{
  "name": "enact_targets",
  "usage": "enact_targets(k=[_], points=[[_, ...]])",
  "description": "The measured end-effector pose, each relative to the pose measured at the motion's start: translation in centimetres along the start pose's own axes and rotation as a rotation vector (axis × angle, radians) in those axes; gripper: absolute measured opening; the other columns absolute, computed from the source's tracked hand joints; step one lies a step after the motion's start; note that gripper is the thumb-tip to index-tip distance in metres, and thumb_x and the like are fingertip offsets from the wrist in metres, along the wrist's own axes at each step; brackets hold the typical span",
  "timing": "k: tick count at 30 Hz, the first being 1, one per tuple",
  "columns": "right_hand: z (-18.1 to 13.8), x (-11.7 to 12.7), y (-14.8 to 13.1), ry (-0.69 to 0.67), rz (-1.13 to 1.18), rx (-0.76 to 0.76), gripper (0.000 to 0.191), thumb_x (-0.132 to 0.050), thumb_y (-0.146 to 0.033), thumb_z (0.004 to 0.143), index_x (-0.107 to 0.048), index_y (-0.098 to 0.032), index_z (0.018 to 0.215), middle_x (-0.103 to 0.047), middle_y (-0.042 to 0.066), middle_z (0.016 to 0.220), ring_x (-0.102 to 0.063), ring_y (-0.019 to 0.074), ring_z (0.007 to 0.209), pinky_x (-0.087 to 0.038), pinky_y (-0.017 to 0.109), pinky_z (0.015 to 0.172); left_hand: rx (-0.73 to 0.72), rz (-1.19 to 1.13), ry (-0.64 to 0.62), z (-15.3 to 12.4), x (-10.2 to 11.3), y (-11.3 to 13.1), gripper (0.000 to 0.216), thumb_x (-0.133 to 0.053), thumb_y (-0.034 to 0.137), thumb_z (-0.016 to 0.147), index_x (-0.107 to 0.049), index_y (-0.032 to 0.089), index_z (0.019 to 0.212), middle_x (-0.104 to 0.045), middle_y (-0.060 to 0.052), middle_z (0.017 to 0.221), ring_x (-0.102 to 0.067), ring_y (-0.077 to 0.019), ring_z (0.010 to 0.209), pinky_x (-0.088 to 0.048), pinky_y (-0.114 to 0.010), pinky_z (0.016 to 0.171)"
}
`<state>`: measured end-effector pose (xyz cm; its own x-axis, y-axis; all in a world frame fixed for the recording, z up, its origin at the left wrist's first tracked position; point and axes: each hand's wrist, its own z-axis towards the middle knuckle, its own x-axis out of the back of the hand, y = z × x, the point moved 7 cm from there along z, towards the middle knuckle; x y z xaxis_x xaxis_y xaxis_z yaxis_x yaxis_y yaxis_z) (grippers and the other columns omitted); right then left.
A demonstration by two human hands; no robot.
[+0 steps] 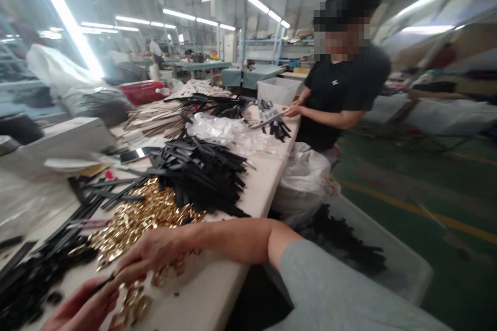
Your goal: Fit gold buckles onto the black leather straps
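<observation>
My left hand (86,306) is closed at the lower left, with a thin black strap (101,286) running between its fingers. Reaching in from the right, my right hand (149,252) meets it, its fingers pinched at the strap's other end. The strap is mostly covered by my fingers. Just behind my hands lies a heap of shiny gold metal buckles (142,212); a few more gold pieces (134,302) are below my right wrist. Left of my hands is a tangle of black pieces (39,279). Beyond the buckles rises a pile of flat black straps (202,168).
A phone (134,155) and a white box (73,137) stand on the table (267,165). Across it, a co-worker (344,77) handles strips. A translucent bin (411,274) with black pieces is on the floor at right. Clear plastic (221,129) lies mid-table.
</observation>
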<state>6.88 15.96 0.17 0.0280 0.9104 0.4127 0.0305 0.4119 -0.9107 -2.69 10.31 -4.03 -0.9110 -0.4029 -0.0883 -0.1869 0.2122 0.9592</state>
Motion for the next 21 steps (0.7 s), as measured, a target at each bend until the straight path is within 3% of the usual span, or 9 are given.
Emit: enact_targets(k=[2,4,9,15,21], points=[[-0.3,0.5,-0.5,0.081,-0.024,0.012,0.022,-0.053,-0.036,0.088,-0.064,-0.020,0.077,-0.055,-0.010,0.059,-0.051,0.0047,0.059,-0.038,0.013,0.057,0.026,-0.053,0.036,-2.4,1.9,0.4,0.035,-0.089,0.036,0.041,-0.072,0.029,0.070,-0.071,0.001,0.073,-0.065,-0.0171,0.063,-0.056,-0.023,0.056],[-0.5,1.2,-0.6,0.148,-0.088,0.019,0.026,-0.053,-0.035,0.087,-0.063,-0.014,0.076,-0.052,-0.006,0.059,-0.047,0.0058,0.057,-0.034,0.015,0.053,0.019,-0.143,-0.004,-3.5,1.3,1.3,0.038,-0.092,0.030,0.042,-0.072,0.021,0.074,-0.069,-0.002,0.074,-0.063,-0.0135,0.064,-0.054,-0.018,0.059],[-0.4,1.5,-1.3,0.154,-0.119,0.129,0.035,-0.051,-0.040,0.086,-0.058,-0.011,0.067,-0.041,-0.004,0.058,-0.037,0.0058,0.055,-0.026,0.018,0.051,0.018,-0.270,-0.058,-3.0,-0.4,2.3,0.038,-0.092,0.029,0.049,-0.071,0.013,0.077,-0.068,-0.005,0.073,-0.062,-0.0115,0.062,-0.053,-0.016,0.059],[-0.5,1.5,-2.3,0.251,-0.412,0.186,0.033,-0.051,-0.032,0.085,-0.053,-0.013,0.058,-0.039,-0.004,0.054,-0.034,0.0061,0.054,-0.024,0.021,0.055,0.033,-0.280,-0.055,-3.0,-0.2,1.6,0.032,-0.089,0.026,0.054,-0.065,0.012,0.071,-0.066,-0.004,0.069,-0.061,-0.0102,0.058,-0.052,-0.016,0.056],[-0.4,2.1,-1.9,0.278,-0.314,0.161,0.018,-0.050,-0.023,0.084,-0.065,-0.013,0.087,-0.057,-0.002,0.068,-0.045,0.0080,0.061,-0.030,0.020,0.058,0.008,-0.325,0.047,-2.5,1.2,1.9,0.035,-0.088,0.020,0.051,-0.067,0.012,0.077,-0.066,-0.002,0.070,-0.060,-0.0082,0.057,-0.052,-0.015,0.057]])
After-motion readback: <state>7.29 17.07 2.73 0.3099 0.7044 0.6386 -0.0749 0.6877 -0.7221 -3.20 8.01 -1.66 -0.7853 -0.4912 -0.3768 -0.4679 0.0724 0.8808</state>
